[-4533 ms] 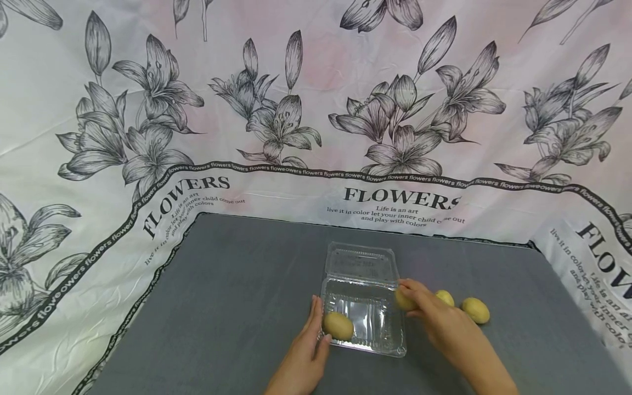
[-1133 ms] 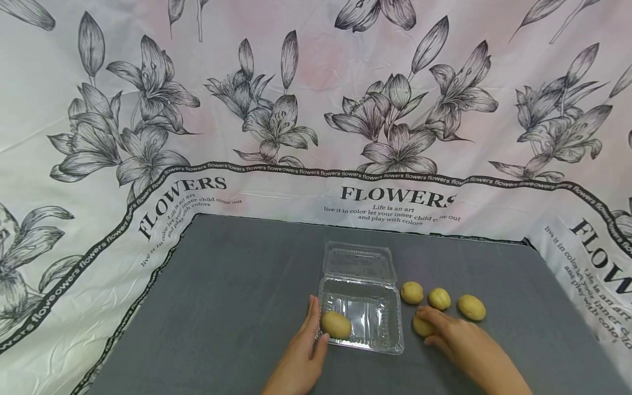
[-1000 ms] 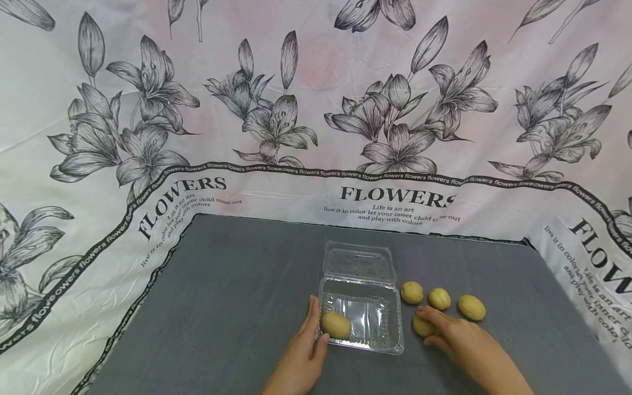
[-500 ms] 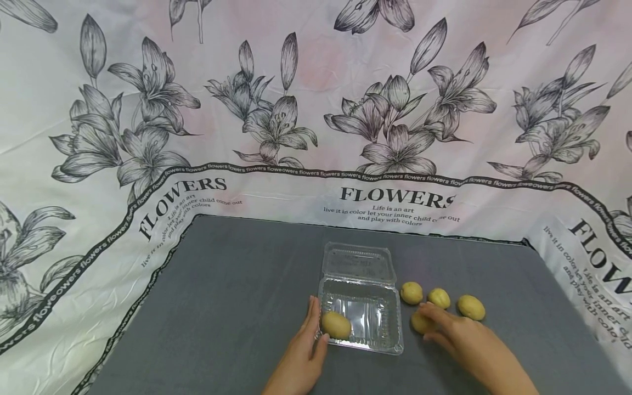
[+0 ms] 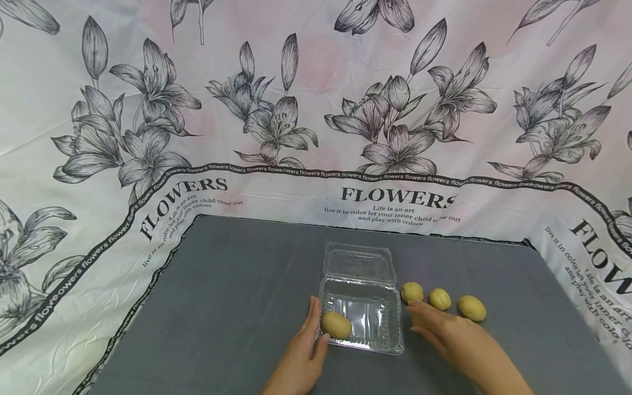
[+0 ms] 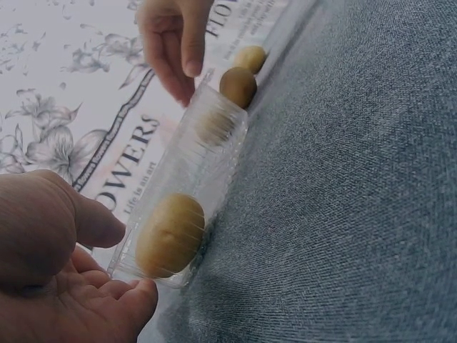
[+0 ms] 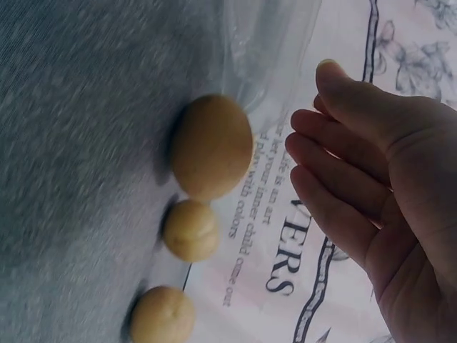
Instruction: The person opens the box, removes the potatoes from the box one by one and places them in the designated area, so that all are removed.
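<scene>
A clear plastic clamshell box (image 5: pixel 375 329) lies open on the grey table, its lid (image 5: pixel 359 262) folded back. One yellow-brown fruit (image 5: pixel 337 325) sits in its front left corner. My left hand (image 5: pixel 305 351) rests with straight fingers against the box's left wall, thumb by the front corner (image 6: pixel 93 225). My right hand (image 5: pixel 436 329) hovers just right of the box, fingers relaxed and holding nothing (image 7: pixel 357 171). It covers a fruit beside the box. Three more fruits (image 5: pixel 412 292) (image 5: pixel 439 299) (image 5: pixel 472 308) lie in a row behind it.
The grey cloth-covered table (image 5: pixel 237 296) stretches bare to the left of the box. A white sheet printed with flowers (image 5: pixel 296 109) hangs behind and drapes round the table's back and sides.
My right hand has slid a little left and forward, and its fingers now cover the fruit beside the box. The left hand, the box and the other fruits have stayed put.
</scene>
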